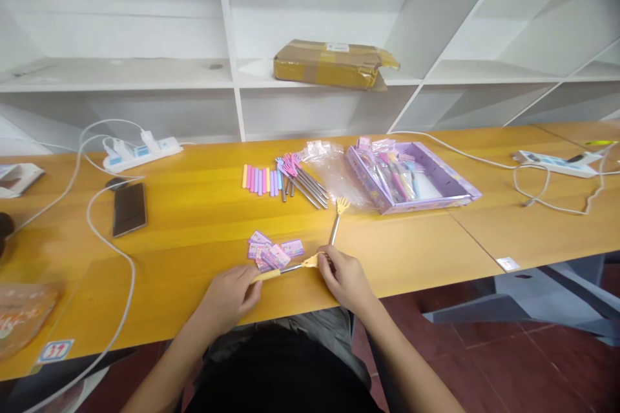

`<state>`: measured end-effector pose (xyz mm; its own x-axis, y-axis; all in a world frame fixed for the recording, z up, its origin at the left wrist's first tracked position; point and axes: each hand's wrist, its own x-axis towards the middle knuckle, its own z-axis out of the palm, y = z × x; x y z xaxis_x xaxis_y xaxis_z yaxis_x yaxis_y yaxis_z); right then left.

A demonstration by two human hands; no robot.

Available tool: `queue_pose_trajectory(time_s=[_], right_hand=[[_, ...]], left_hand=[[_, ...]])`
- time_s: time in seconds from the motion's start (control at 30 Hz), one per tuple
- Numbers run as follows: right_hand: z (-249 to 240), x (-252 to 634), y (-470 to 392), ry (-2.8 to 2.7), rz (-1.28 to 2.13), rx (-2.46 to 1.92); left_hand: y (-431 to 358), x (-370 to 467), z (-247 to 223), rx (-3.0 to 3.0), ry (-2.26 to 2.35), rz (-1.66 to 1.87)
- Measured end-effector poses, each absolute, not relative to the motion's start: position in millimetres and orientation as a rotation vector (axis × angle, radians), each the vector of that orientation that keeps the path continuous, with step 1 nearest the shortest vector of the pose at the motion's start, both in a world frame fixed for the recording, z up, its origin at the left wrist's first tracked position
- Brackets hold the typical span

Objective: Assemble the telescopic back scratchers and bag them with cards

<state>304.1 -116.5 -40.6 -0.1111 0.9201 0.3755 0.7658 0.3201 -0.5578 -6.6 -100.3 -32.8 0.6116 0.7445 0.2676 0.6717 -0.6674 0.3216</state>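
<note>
ok so the yellow back scratcher (290, 268) is at the near edge of the table (188, 258), held between both hands, handle end toward 8 o'clock and the little claw toward 2; looks light to me, stiff along the metal rod, the claw probably plastic and the bit I'd baby, since thin prongs could snap if twisted; the rod's likely a bit slick, so I'd grab the fat yellow handle and steady the claw at its base.

Fingers: the left hand (230, 293) has thumb and fingers nearly together, pinching the handle end; the right hand (347, 277) is closed up too, thumb and fingertips pinching the claw; a second yellow scratcher (335, 229) pokes out past the right knuckles toward 12, can't tell if that hand touches it.

Going outward from the held one: a loose pile of pink and purple cards (276, 255) just beside it at 11; farther off at 11, a row of pastel tubes (260, 182); right next to those, around 12, a heap of scratchers (309, 187) with pink and blue claws; then a purple box (431, 204) at 2 with wrapped stuff inside; phone (129, 210) well apart at 10.
</note>
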Motion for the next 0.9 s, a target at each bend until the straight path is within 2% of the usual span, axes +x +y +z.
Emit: queue_pose_trajectory(time_s=[0.1, 0.27, 0.5, 0.77, 0.9], right_hand=[[-38.9, 303.3, -116.1, -1.962, 0.397, -1.430], [-38.6, 303.6, -118.9, -2.070, 0.368, -1.305], [-36.7, 303.4, -118.0, -1.981, 0.361, -1.408], [-35.3, 299.6, -111.0, -1.859, 0.572, -1.379], [-32.0, 346.6, -103.2, -1.764, 0.561, -1.474]], left_hand=[[-100.4, -5.3, -31.5, 2.656, 1.166, 0.565], [-102.1, -4.5, -31.3, 2.650, 1.192, 0.588], [-101.3, -8.4, -32.1, 2.571, 1.307, 0.621], [-96.0, -2.1, -41.7, 2.685, 1.233, 0.637], [-87.5, -32.1, -33.3, 2.752, 1.360, 0.526]])
